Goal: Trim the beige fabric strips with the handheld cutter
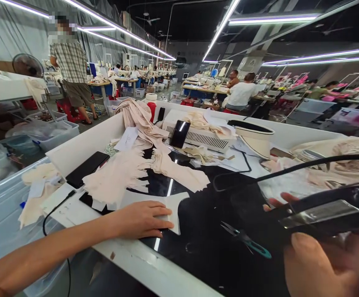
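Note:
My left hand (147, 220) lies flat, fingers stretched out, on a pale, curved-edge flat piece (177, 206) at the front of the glossy black tabletop (204, 247). At the right, my right hand (324, 260), partly blurred, is closed around a black object with a silvery panel (324, 212); its exact kind is unclear. Thread snips (247, 239) with teal handles lie between my hands. Past my left hand is a stack of cream fabric pieces (117, 175), their edges jagged, with another cream bundle (181, 171) beside it.
A black phone (88, 169) lies left; another dark phone (180, 133) leans on a white vented box (198, 138). Behind are a cream round container (252, 136) and draped fabric (140, 119). A black cord (291, 168) crosses at right. Other people work farther off.

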{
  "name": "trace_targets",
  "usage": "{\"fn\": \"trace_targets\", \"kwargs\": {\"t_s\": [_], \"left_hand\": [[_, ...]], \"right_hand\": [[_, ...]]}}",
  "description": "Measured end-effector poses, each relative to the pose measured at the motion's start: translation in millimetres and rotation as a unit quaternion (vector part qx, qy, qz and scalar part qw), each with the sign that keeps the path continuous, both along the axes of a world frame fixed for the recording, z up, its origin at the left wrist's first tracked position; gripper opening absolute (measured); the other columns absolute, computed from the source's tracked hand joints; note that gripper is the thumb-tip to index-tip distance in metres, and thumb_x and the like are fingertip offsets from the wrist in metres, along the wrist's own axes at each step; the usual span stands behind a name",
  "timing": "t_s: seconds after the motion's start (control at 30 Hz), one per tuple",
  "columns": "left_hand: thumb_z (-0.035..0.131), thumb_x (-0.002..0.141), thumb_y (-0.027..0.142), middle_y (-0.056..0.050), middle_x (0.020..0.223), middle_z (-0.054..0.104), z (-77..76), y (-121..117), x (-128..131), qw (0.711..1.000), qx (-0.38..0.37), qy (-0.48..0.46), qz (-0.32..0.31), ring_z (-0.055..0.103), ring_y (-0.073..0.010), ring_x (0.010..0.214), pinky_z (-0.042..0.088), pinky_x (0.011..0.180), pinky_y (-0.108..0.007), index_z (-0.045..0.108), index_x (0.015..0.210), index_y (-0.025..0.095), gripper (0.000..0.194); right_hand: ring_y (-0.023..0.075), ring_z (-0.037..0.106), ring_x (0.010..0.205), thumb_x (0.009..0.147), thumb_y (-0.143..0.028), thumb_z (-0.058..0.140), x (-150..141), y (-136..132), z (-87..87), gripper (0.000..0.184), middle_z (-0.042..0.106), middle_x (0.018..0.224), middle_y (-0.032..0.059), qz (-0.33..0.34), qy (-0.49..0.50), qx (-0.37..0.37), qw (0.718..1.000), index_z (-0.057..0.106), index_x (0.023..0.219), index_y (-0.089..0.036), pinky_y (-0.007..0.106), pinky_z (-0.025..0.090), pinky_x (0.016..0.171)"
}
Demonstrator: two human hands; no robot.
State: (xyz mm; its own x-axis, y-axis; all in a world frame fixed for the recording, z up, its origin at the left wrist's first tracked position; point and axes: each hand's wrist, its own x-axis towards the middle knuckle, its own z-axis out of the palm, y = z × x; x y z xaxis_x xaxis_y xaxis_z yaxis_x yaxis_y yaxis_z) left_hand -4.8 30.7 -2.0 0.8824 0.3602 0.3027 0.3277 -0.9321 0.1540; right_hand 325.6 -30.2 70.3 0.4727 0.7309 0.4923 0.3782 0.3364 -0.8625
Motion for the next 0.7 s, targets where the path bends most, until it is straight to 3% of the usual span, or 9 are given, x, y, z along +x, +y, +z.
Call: {"fn": "trace_targets", "kwargs": {"t_s": [0.1,0.17,0.27,0.4,0.53,0.7], "left_hand": [[0.063,0.112,0.034,-0.011,0.151,0.067,0.1,1,4,1.000,0.000,-0.015,0.001,0.061,-0.0258,0.142,0.046,0.125,-0.038,0.070,0.134,0.019,0.027],[0.063,0.113,0.030,-0.010,0.142,0.071,0.5,1,9,1.000,-0.006,-0.022,0.002,0.065,-0.0237,0.136,0.048,0.121,-0.034,0.070,0.128,0.018,0.021],[0.066,0.110,0.026,-0.008,0.128,0.076,0.5,2,21,1.000,-0.012,-0.017,-0.005,0.070,-0.0211,0.124,0.051,0.114,-0.030,0.070,0.118,0.017,0.012],[0.072,0.107,0.025,-0.005,0.117,0.078,-1.6,2,36,1.000,0.009,0.009,-0.016,0.071,-0.0202,0.115,0.054,0.105,-0.029,0.069,0.108,0.017,0.008],[0.065,0.110,0.022,-0.004,0.109,0.077,-6.7,1,43,0.997,0.059,0.039,-0.013,0.072,-0.0195,0.105,0.056,0.095,-0.029,0.068,0.099,0.017,0.012],[0.056,0.111,0.013,-0.005,0.099,0.077,-12.7,-2,45,0.997,0.078,0.006,-0.003,0.073,-0.0181,0.097,0.057,0.090,-0.028,0.068,0.091,0.018,0.024]], "right_hand": [[0.0244,0.079,0.090,0.082,-0.045,0.089,-14,12,12.6,0.057,0.078,0.112,0.0036,0.013,0.066,0.010,0.998,0.063,0.129,-0.028,0.046,0.064,0.094],[0.0199,0.076,0.078,0.076,-0.044,0.094,-19,17,18.2,0.058,0.078,0.102,0.0017,0.042,0.076,0.019,0.996,0.064,0.122,-0.026,0.040,0.064,0.086],[0.0181,0.074,0.081,0.075,-0.037,0.098,-26,20,18.8,0.074,0.077,0.106,0.0010,0.135,0.080,0.050,0.986,0.059,0.138,-0.030,0.034,0.064,0.079],[0.0168,0.071,0.089,0.087,-0.034,0.092,-41,20,11.0,0.081,0.074,0.113,0.0013,0.224,0.083,0.057,0.969,0.048,0.155,-0.037,0.032,0.062,0.081],[0.0175,0.071,0.077,0.089,-0.037,0.091,-61,17,1.8,0.077,0.074,0.104,0.0010,0.279,0.091,0.067,0.954,0.048,0.153,-0.036,0.034,0.063,0.070],[0.0174,0.065,0.060,0.091,-0.041,0.088,-86,14,-7.5,0.059,0.069,0.083,-0.0029,0.274,0.148,0.108,0.944,0.057,0.140,-0.032,0.031,0.057,0.053]]}}
